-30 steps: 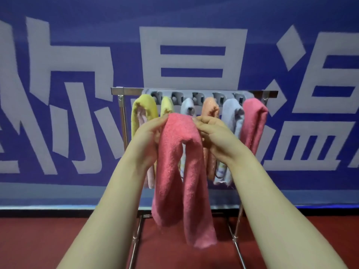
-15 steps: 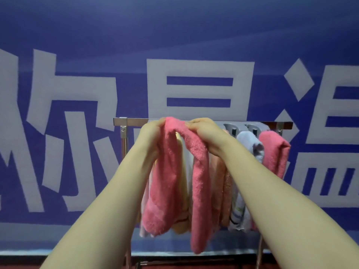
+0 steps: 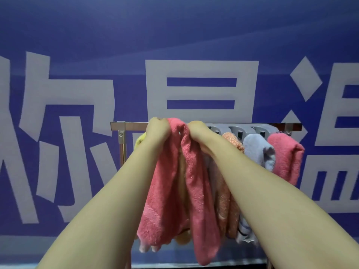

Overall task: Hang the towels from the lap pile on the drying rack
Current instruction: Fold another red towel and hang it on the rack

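Head view. Two hands reach up to the horizontal top bar of one drying rack. The left hand and the right hand both have their fingers curled tightly around the folded top of one pink towel, gripping it close together at bar height. The towel falls between the forearms in two lengths, the right one longer. Whether its fold already rests on the rack cannot be told.

Four other towels are distinct on the rack: one yellow towel just left of the left hand, then to the right of the right hand one orange towel, one grey-blue towel and a second pink towel at the far end. Paler cloth behind the held towel cannot be counted. Three grey clips show along the bar. Behind stands a blue wall with large white characters.
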`<act>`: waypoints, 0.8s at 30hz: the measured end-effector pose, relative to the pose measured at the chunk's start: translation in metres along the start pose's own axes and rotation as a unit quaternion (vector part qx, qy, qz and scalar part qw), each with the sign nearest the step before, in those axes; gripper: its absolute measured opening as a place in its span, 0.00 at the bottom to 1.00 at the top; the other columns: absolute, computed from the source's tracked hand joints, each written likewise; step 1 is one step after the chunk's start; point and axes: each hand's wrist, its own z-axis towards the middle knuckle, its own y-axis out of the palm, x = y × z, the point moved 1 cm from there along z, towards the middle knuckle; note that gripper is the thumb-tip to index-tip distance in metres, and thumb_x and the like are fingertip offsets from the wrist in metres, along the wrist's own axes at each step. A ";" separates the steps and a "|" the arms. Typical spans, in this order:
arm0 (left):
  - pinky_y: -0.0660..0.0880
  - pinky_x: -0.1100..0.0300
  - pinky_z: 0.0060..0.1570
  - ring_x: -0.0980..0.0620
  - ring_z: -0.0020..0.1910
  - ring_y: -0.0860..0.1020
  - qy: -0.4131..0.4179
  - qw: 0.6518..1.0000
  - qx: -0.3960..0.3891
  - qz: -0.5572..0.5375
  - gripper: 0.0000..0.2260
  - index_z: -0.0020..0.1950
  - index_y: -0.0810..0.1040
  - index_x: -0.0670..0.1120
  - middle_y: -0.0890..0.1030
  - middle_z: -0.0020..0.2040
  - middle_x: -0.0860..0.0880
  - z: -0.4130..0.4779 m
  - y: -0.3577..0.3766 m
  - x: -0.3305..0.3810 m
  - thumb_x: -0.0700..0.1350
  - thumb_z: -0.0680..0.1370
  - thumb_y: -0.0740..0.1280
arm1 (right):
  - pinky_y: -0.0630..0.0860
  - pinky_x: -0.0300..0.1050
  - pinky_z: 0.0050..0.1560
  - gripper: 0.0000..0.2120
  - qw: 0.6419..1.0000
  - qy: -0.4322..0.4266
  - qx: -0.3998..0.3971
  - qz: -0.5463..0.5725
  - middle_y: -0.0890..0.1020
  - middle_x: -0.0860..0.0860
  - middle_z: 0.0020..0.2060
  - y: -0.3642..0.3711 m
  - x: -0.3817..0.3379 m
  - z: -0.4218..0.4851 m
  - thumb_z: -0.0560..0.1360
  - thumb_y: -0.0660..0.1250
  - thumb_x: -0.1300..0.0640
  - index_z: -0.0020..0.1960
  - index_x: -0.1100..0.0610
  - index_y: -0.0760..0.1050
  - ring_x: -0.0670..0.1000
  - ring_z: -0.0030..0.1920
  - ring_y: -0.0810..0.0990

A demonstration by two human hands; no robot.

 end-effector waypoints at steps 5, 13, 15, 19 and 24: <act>0.70 0.52 0.55 0.37 0.59 0.75 0.098 0.977 0.051 0.185 0.14 0.58 0.75 0.34 0.78 0.58 0.35 -0.001 -0.001 -0.008 0.43 0.81 0.57 | 0.69 0.42 0.37 0.10 0.991 -0.027 0.033 -0.128 0.79 0.56 0.39 0.009 0.002 0.012 0.80 0.56 0.63 0.49 0.61 0.76 0.54 0.39 0.75; 0.65 0.53 0.40 0.40 0.52 0.75 0.222 0.910 0.092 0.339 0.06 0.54 0.72 0.40 0.78 0.53 0.41 -0.011 0.003 -0.025 0.41 0.80 0.59 | 0.66 0.44 0.49 0.09 0.953 -0.083 0.024 -0.291 0.75 0.56 0.55 0.006 0.014 0.014 0.80 0.54 0.60 0.58 0.55 0.69 0.56 0.55 0.74; 0.63 0.53 0.38 0.40 0.52 0.75 0.235 0.892 0.093 0.376 0.06 0.54 0.71 0.41 0.76 0.53 0.41 -0.016 0.004 -0.026 0.40 0.80 0.58 | 0.62 0.42 0.45 0.15 0.940 -0.096 0.016 -0.326 0.73 0.58 0.62 0.005 0.016 0.011 0.79 0.55 0.63 0.66 0.59 0.65 0.58 0.55 0.73; 0.63 0.53 0.35 0.40 0.47 0.75 0.259 0.882 0.103 0.380 0.05 0.55 0.69 0.41 0.73 0.54 0.41 -0.019 0.003 -0.027 0.40 0.81 0.58 | 0.62 0.45 0.37 0.09 0.929 -0.141 0.059 -0.338 0.74 0.60 0.59 0.007 0.022 0.005 0.78 0.55 0.65 0.59 0.60 0.63 0.57 0.48 0.71; 0.63 0.52 0.32 0.44 0.36 0.69 0.294 0.875 0.100 0.372 0.02 0.48 0.70 0.40 0.69 0.52 0.42 -0.026 -0.003 -0.028 0.38 0.79 0.60 | 0.69 0.46 0.43 0.06 0.915 -0.159 0.154 -0.336 0.77 0.56 0.55 0.007 0.026 0.010 0.80 0.58 0.59 0.55 0.59 0.71 0.59 0.50 0.75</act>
